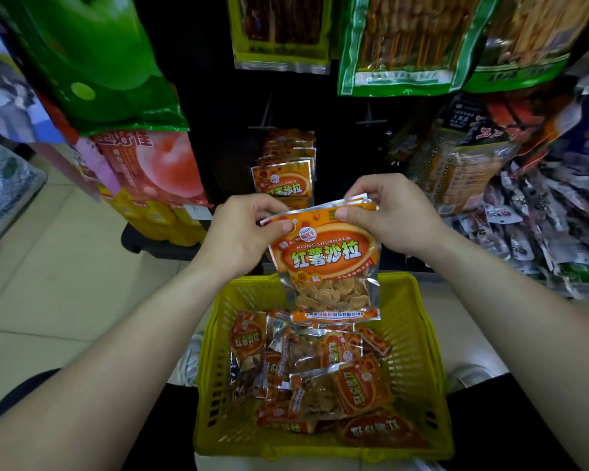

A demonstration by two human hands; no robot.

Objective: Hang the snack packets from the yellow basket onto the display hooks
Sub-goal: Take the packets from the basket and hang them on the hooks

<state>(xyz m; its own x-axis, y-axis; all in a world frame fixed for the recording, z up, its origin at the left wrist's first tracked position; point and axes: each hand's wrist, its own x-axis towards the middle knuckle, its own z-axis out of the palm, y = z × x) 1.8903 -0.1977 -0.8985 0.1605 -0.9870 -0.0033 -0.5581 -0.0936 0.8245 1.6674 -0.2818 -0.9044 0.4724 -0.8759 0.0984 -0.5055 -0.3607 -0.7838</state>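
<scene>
Two bare hands hold up a thin stack of orange snack pkts (323,263); the front one has red-and-white lettering and a clear window showing pale crisp rounds. Left hand (249,229) pinches the top-left corner, thumb on the front, fingers curled behind. The right hand (388,215) pinches the top-right corner the same way, w/ at least two more silver top edges fanned under its fingertips. The stack hangs upright just above the far rim of the yellow basket (218,338), which sits low in front of the person and holds a loose jumble of more pkts (323,375), some face down. Straight ahead, behind the hands, a row of the same pkts (283,178) already hangs on a dark display panel (211,96); its hook is hard to make out. Green bags (82,62) hang upper left, and a heap of small sachets (541,232) lies at right. Handling, as a guess: pkts look light, puffy and foil-slick, w/ brittle contents, so no squeezing the middle. Best hold is prob. the flat sealed top strip, either side of the hang hole (not clear to see here), leaving it free for the hook.
</scene>
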